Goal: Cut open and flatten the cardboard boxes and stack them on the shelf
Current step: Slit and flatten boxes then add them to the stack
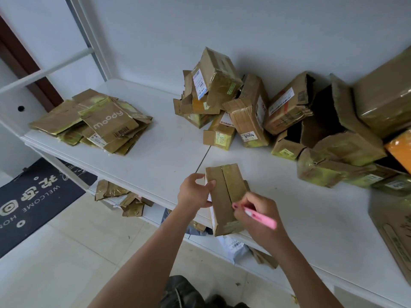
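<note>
fingers (239, 207) of the right hand (258, 216) curled tight round a pink cutter (261, 217), its tip down at the taped centre seam of a small cardboard box (224, 194). left hand (195, 194) grips the box's left edge, thumb over the top face, fingers wrapped behind. box sits at the front edge of the white shelf (311, 214), tilted toward the person, flaps closed. off to the left, a stack of flattened boxes (93, 123), the top one printed "moody". back right against the wall, a heap of uncut boxes (266, 116), some torn open. lower shelf shows cardboard scraps (124, 198); a dark welcome mat (29, 196) lies on the floor.
</note>
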Motion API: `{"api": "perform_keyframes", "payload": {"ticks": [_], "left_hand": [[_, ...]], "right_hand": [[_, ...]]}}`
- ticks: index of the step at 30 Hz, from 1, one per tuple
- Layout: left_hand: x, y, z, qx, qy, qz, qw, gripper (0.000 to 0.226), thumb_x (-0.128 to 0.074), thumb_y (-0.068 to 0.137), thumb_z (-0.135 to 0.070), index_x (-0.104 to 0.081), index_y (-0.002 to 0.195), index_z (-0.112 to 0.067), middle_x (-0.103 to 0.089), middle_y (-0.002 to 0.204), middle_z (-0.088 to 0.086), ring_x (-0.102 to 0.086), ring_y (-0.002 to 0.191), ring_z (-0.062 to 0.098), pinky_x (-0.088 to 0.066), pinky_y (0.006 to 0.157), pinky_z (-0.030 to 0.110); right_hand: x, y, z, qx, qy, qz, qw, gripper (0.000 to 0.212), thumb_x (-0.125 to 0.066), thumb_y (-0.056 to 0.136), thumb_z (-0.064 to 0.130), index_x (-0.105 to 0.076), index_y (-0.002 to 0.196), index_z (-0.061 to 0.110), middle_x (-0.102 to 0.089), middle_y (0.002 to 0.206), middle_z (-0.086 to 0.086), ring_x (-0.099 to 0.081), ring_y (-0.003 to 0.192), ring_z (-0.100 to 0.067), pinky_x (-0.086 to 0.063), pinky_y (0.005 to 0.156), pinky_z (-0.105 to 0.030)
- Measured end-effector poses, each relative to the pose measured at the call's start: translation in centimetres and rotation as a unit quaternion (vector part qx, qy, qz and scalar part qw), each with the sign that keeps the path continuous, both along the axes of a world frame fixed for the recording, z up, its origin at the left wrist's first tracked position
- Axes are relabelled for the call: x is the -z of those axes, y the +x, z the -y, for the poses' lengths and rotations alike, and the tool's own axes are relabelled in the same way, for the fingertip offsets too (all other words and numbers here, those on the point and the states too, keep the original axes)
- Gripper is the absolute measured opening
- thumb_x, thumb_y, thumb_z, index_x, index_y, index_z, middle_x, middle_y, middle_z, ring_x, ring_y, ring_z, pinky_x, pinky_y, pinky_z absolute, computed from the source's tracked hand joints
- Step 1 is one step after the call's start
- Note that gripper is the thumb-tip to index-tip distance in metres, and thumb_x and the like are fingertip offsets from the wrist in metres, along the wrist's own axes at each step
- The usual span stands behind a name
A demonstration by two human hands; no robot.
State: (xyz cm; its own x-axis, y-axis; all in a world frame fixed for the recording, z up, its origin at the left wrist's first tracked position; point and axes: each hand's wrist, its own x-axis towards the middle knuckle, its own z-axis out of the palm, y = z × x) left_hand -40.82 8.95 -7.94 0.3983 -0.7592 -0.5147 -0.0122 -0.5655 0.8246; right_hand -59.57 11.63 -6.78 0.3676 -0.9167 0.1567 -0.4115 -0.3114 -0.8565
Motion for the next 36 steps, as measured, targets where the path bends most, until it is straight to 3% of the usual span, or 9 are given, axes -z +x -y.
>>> {"api": "perform_keyframes", "payload": {"ticks": [4, 9, 13, 17, 24, 27, 29, 33, 36], "left_hand": [[-0.3, -0.2, 0.4, 0.031, 0.000, 0.034, 0.999, 0.052, -0.068, 0.090, -0.027, -0.045, 0.137, -0.029, -0.066, 0.091, -0.007, -0.073, 0.064, 0.027, -0.060, 0.080, 0.044], [-1.6, -0.9, 0.6, 0.134, 0.002, 0.180, 0.975, 0.056, -0.046, 0.097, -0.018, -0.035, 0.145, -0.044, -0.051, 0.095, -0.016, -0.070, 0.054, 0.022, -0.061, 0.070, 0.036], [-2.3, -1.5, 0.6, 0.157, 0.016, 0.179, 0.971, 0.059, -0.037, 0.090, -0.017, -0.035, 0.144, -0.041, -0.054, 0.094, -0.015, -0.070, 0.052, 0.023, -0.060, 0.074, 0.036], [-2.2, -2.2, -0.2, 0.176, -0.019, 0.288, 0.941, 0.036, -0.047, 0.095, -0.031, -0.041, 0.128, -0.021, -0.051, 0.100, 0.000, -0.062, 0.077, 0.028, -0.050, 0.074, 0.038], [-2.4, -2.6, -0.7, 0.149, 0.045, 0.370, 0.916, 0.052, -0.067, 0.085, -0.049, -0.040, 0.102, -0.009, -0.036, 0.106, 0.004, -0.048, 0.078, 0.026, -0.040, 0.069, 0.038], [-2.1, -2.4, -0.9, 0.175, -0.048, 0.388, 0.904, 0.050, -0.068, 0.088, -0.037, -0.043, 0.117, -0.005, -0.037, 0.123, 0.009, -0.052, 0.106, 0.033, -0.045, 0.089, 0.045], [-1.6, -2.4, -1.2, 0.273, -0.170, 0.385, 0.865, 0.046, -0.058, 0.096, -0.024, -0.039, 0.137, -0.011, -0.028, 0.150, 0.006, -0.036, 0.135, 0.031, -0.030, 0.112, 0.043], [-0.7, -1.5, -1.0, 0.455, -0.111, 0.366, 0.804, 0.092, -0.034, 0.078, -0.078, -0.009, 0.155, -0.035, 0.010, 0.160, -0.019, 0.012, 0.150, 0.013, 0.000, 0.121, 0.042], [-0.5, -1.0, -0.2, 0.444, -0.086, 0.365, 0.814, 0.097, -0.040, 0.074, -0.081, -0.007, 0.155, -0.038, 0.009, 0.161, -0.019, 0.004, 0.151, 0.016, -0.005, 0.123, 0.042]], "right_hand": [[0.0, -3.0, -4.4, 0.009, 0.004, 0.042, 0.999, 0.016, -0.069, 0.085, 0.009, -0.060, 0.072, 0.010, -0.060, 0.062, 0.017, -0.056, 0.050, -0.001, -0.040, 0.048, -0.008], [0.3, -3.5, -5.5, 0.077, 0.049, 0.115, 0.989, 0.020, -0.068, 0.086, -0.003, -0.062, 0.074, 0.012, -0.066, 0.069, -0.006, -0.056, 0.048, -0.011, -0.044, 0.043, -0.022], [0.1, -4.8, -5.6, 0.210, 0.049, 0.236, 0.948, 0.015, -0.076, 0.085, 0.023, -0.062, 0.079, 0.028, -0.070, 0.075, -0.010, -0.068, 0.065, -0.026, -0.056, 0.052, -0.031], [0.5, -6.0, -4.8, 0.240, 0.036, 0.265, 0.933, 0.007, -0.068, 0.087, 0.015, -0.067, 0.081, 0.019, -0.076, 0.081, -0.006, -0.074, 0.076, -0.021, -0.059, 0.064, -0.025], [1.4, -6.5, -4.2, 0.285, 0.074, 0.313, 0.903, 0.019, -0.054, 0.096, 0.025, -0.066, 0.087, 0.013, -0.074, 0.088, -0.011, -0.072, 0.085, -0.029, -0.060, 0.080, -0.038], [1.4, -6.6, -4.1, 0.296, 0.122, 0.381, 0.867, 0.026, -0.053, 0.095, 0.024, -0.059, 0.097, -0.001, -0.071, 0.091, -0.012, -0.070, 0.090, -0.025, -0.060, 0.085, -0.042], [1.5, -6.1, -4.3, 0.298, 0.143, 0.398, 0.856, 0.021, -0.052, 0.098, 0.019, -0.059, 0.101, -0.001, -0.071, 0.091, -0.011, -0.070, 0.090, -0.021, -0.060, 0.083, -0.044], [2.0, -5.2, -4.6, 0.320, 0.146, 0.428, 0.833, 0.013, -0.056, 0.096, 0.009, -0.057, 0.097, -0.004, -0.071, 0.083, -0.011, -0.071, 0.085, -0.023, -0.061, 0.079, -0.044], [2.2, -4.8, -3.8, 0.332, 0.147, 0.436, 0.823, 0.006, -0.054, 0.097, 0.004, -0.055, 0.094, -0.001, -0.069, 0.077, -0.007, -0.071, 0.080, -0.019, -0.062, 0.077, -0.042]]}}
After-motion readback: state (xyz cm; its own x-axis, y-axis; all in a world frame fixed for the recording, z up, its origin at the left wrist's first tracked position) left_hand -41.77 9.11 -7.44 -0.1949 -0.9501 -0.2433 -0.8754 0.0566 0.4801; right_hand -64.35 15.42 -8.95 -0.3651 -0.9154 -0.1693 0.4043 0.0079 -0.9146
